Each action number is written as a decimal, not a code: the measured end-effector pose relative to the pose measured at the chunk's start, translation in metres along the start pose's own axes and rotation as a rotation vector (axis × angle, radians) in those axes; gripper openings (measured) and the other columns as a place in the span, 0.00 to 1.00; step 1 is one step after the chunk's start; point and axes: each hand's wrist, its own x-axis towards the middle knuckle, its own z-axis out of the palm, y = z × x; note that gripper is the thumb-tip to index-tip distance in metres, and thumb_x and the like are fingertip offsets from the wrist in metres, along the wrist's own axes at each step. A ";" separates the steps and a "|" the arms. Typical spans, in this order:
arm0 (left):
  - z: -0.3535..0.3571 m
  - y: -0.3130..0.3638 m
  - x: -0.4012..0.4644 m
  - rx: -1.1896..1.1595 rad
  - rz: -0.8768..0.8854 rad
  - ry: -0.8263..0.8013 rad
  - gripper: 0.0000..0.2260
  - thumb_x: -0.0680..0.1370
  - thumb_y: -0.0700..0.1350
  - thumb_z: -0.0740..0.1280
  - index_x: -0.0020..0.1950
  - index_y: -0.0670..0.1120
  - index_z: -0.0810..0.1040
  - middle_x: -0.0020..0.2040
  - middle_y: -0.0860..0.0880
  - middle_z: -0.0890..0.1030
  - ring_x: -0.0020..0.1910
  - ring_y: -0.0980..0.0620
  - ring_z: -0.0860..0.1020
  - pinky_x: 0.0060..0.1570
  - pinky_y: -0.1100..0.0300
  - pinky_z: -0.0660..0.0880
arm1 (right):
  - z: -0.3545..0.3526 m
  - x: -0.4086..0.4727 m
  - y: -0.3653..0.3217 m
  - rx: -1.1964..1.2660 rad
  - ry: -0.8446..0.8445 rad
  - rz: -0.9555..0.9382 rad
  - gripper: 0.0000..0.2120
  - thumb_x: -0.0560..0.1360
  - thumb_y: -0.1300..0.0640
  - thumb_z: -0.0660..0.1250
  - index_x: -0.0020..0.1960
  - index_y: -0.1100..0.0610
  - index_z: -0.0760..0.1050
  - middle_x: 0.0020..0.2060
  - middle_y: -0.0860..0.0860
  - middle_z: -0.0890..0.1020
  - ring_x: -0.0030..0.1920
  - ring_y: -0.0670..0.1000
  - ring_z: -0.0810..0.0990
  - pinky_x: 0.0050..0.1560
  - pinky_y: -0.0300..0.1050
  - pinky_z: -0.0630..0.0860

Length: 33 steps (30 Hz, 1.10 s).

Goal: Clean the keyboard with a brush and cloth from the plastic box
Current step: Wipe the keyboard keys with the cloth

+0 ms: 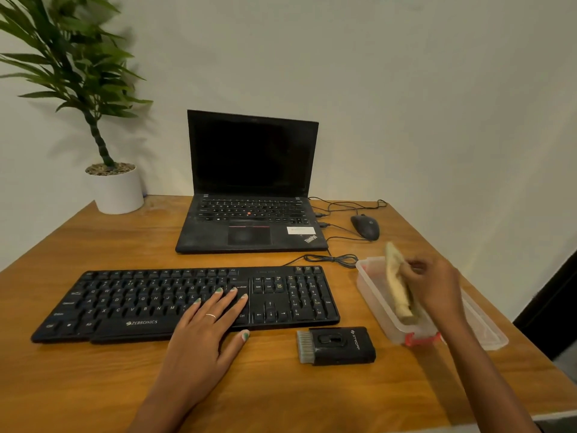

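The long flat plastic keyboard (187,300) is black with small white letters; the open laptop (249,195) behind it is black too, with one red dot among its keys and a white sticker; the round mouse (365,226) is black; the boxy brush (337,345) is black with grey bristles; the soft folded cloth (398,284) is pale tan; the see-through plastic box (379,307) has a red clip; the wooden table (125,385) is warm orange-brown with streaky grain; the leafy plant (71,64) is green in a round white pot (117,192); the left hand (203,335) has green-tipped nails.
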 end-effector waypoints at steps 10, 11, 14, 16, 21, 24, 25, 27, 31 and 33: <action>-0.040 0.095 0.016 -0.769 -0.090 0.006 0.18 0.77 0.66 0.58 0.65 0.64 0.72 0.64 0.67 0.72 0.67 0.67 0.67 0.68 0.65 0.64 | -0.014 -0.051 -0.066 0.294 0.071 -0.216 0.14 0.74 0.62 0.68 0.58 0.52 0.77 0.46 0.39 0.78 0.43 0.37 0.77 0.42 0.33 0.75; -0.049 0.114 0.021 -0.952 -0.092 -0.082 0.16 0.78 0.61 0.59 0.64 0.61 0.74 0.61 0.66 0.76 0.62 0.68 0.72 0.58 0.73 0.69 | -0.008 -0.062 -0.074 0.304 0.045 -0.258 0.15 0.73 0.62 0.68 0.58 0.50 0.76 0.46 0.36 0.77 0.44 0.37 0.77 0.44 0.35 0.76; -0.059 0.149 0.038 -1.224 -0.125 -0.175 0.12 0.79 0.49 0.62 0.58 0.47 0.80 0.50 0.53 0.84 0.48 0.61 0.81 0.43 0.72 0.73 | 0.008 -0.086 -0.085 0.251 0.031 -0.398 0.15 0.72 0.63 0.70 0.57 0.53 0.78 0.45 0.37 0.77 0.44 0.38 0.77 0.46 0.35 0.76; -0.061 0.155 0.044 -1.280 -0.241 -0.108 0.09 0.80 0.46 0.64 0.52 0.43 0.82 0.45 0.47 0.85 0.40 0.56 0.82 0.37 0.67 0.75 | 0.012 -0.091 -0.085 0.240 0.038 -0.426 0.14 0.72 0.62 0.70 0.57 0.53 0.79 0.47 0.37 0.77 0.46 0.37 0.77 0.47 0.38 0.77; -0.061 0.149 0.045 -1.377 -0.423 -0.094 0.10 0.79 0.48 0.66 0.53 0.44 0.82 0.46 0.46 0.85 0.42 0.50 0.84 0.37 0.60 0.79 | 0.005 -0.092 -0.078 0.498 -0.078 -0.235 0.22 0.71 0.54 0.71 0.63 0.42 0.72 0.56 0.30 0.73 0.56 0.29 0.71 0.53 0.29 0.70; -0.062 0.151 0.043 -1.531 -0.489 -0.164 0.10 0.80 0.47 0.65 0.56 0.45 0.81 0.47 0.46 0.85 0.45 0.50 0.84 0.42 0.56 0.81 | 0.003 -0.099 -0.077 0.667 -0.220 -0.051 0.31 0.66 0.45 0.71 0.66 0.40 0.65 0.59 0.33 0.71 0.59 0.32 0.70 0.58 0.36 0.70; -0.063 0.153 0.042 -1.594 -0.507 -0.198 0.10 0.80 0.47 0.64 0.56 0.45 0.81 0.48 0.46 0.85 0.46 0.50 0.84 0.43 0.56 0.81 | 0.004 -0.103 -0.079 0.746 -0.311 0.012 0.32 0.65 0.45 0.70 0.67 0.41 0.66 0.59 0.36 0.74 0.58 0.36 0.73 0.57 0.38 0.73; -0.064 0.156 0.042 -1.701 -0.534 -0.255 0.11 0.80 0.47 0.64 0.56 0.43 0.81 0.50 0.44 0.85 0.49 0.48 0.84 0.47 0.55 0.80 | 0.005 -0.113 -0.083 0.978 -0.455 0.128 0.27 0.66 0.50 0.70 0.65 0.47 0.70 0.54 0.45 0.81 0.54 0.46 0.80 0.48 0.42 0.79; -0.064 0.155 0.045 -1.795 -0.535 -0.295 0.13 0.79 0.48 0.64 0.58 0.42 0.80 0.52 0.42 0.84 0.53 0.46 0.83 0.54 0.51 0.78 | 0.008 -0.120 -0.085 1.383 -0.517 0.392 0.19 0.70 0.58 0.67 0.60 0.54 0.75 0.52 0.55 0.83 0.52 0.54 0.83 0.48 0.50 0.81; -0.062 0.154 0.045 -1.717 -0.452 -0.276 0.14 0.80 0.49 0.64 0.58 0.42 0.80 0.51 0.44 0.85 0.51 0.48 0.83 0.53 0.53 0.79 | 0.011 -0.119 -0.084 1.504 -0.535 0.513 0.19 0.70 0.59 0.66 0.61 0.56 0.75 0.53 0.58 0.82 0.52 0.56 0.82 0.49 0.53 0.80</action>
